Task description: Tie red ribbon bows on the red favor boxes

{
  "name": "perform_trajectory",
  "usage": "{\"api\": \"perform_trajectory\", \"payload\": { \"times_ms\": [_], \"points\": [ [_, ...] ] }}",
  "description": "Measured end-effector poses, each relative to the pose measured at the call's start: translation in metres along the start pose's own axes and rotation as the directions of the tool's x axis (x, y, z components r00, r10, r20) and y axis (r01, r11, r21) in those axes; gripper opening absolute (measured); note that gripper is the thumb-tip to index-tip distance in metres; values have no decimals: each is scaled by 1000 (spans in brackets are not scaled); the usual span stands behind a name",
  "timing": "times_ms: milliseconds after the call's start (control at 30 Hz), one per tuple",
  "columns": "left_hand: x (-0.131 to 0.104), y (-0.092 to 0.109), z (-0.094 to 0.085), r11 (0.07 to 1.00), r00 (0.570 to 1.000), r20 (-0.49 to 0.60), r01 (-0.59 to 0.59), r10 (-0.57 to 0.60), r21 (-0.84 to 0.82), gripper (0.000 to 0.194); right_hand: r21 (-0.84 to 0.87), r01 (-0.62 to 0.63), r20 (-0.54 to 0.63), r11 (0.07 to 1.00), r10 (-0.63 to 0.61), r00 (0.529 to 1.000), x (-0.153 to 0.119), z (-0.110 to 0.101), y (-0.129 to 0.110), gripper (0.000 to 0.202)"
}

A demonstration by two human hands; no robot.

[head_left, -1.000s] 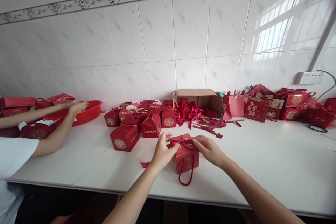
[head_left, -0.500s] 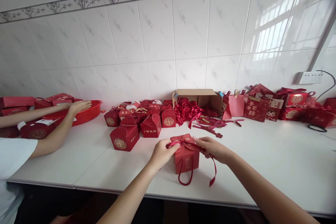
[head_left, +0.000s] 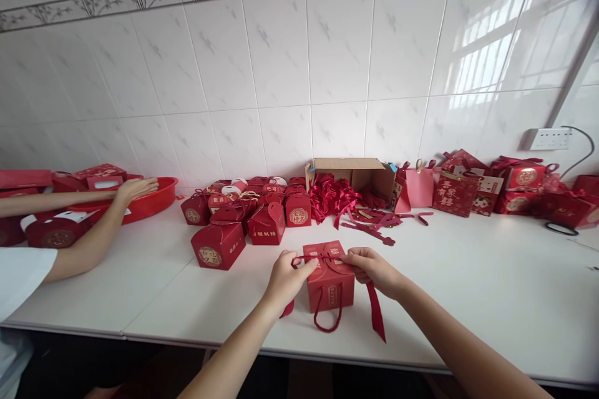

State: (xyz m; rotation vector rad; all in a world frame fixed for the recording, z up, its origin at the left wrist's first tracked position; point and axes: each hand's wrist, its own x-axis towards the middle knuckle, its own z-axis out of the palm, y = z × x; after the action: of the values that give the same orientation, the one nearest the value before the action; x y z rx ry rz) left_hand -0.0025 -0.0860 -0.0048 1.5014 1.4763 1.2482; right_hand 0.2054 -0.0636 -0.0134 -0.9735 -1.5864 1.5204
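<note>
A red gift box (head_left: 331,290) with gold lettering stands upright near the table's front edge. Its rope handle (head_left: 329,328) hangs down the near side. Across the top runs a dark red ribbon (head_left: 377,318), stretched between my two hands. My left hand (head_left: 292,274) pinches the ribbon at the box's upper left, and a ribbon end dangles below it. At the upper right my right hand (head_left: 374,269) is closed on the other side of the ribbon, its long tail falling beside the box. A small knot or crossing shows at the middle of the lid.
Several finished-looking red boxes (head_left: 219,246) stand at the left. Behind are a ribbon heap (head_left: 333,196) and a cardboard box (head_left: 353,163). Red bags (head_left: 456,193) line the wall on the right. A co-worker's arm (head_left: 100,230) reaches over a red basin (head_left: 156,199).
My hands have drawn the ribbon straighter and tighter across the lid. The right-hand tail hangs differently, and a left end now shows below my left hand.
</note>
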Motion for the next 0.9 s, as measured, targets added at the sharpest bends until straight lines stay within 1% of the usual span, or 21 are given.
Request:
{"api": "perform_trajectory", "payload": {
  "times_ms": [67,133,200,267,333,400,467,533,567,600,667,733,800,833,867,900],
  "points": [
    [-2,1,-3,1000,999,44,17,-17,4,38,-55,3,-29,998,-5,1000,-3,-4,-1,54],
    [-4,4,-5,1000,993,119,22,-21,-10,31,-117,-9,-39,993,5,999,-7,-9,-3,52],
    [-5,7,-8,999,982,187,24,-19,-28,26,-174,-29,-12,984,27,1000,-11,-14,-7,53],
    [-6,10,-11,999,975,220,25,-19,-25,25,-209,-36,36,977,44,998,-15,-19,-12,55],
    [-6,12,-15,1000,975,219,25,-25,3,25,-244,-26,81,970,47,996,-19,-23,-19,50],
    [-6,13,-19,999,981,191,23,-30,38,25,-329,1,84,944,28,996,-22,-27,-27,40],
    [-5,14,-21,997,990,141,12,-21,70,27,-456,47,45,889,-29,999,-25,-30,-35,31],
    [-5,16,-21,995,996,82,-27,18,99,30,-577,103,-21,810,-141,990,-27,-30,-42,21],
    [-5,18,-20,992,997,60,-57,50,111,30,-631,136,-52,764,-217,975,-27,-28,-45,17],
    [-5,21,-17,989,995,48,-89,83,119,29,-684,172,-76,709,-303,950,-28,-25,-48,14],
    [-6,27,-9,975,983,74,-175,166,139,26,-779,240,-88,579,-481,872,-27,-18,-53,10],
    [-6,33,3,932,950,139,-303,279,201,23,-854,294,-43,430,-621,783,-25,-9,-55,12],
    [-5,39,16,861,908,180,-417,379,290,19,-905,318,29,283,-705,708,-23,-2,-57,17],
    [-4,41,21,829,893,181,-450,412,331,15,-921,317,57,227,-726,686,-23,-1,-57,20],
    [-3,43,25,809,886,170,-463,431,361,10,-930,310,71,199,-730,680,-24,0,-59,22],
    [-2,43,28,799,884,155,-465,441,381,8,-932,299,64,205,-718,693,-26,0,-60,22]
  ]
}}
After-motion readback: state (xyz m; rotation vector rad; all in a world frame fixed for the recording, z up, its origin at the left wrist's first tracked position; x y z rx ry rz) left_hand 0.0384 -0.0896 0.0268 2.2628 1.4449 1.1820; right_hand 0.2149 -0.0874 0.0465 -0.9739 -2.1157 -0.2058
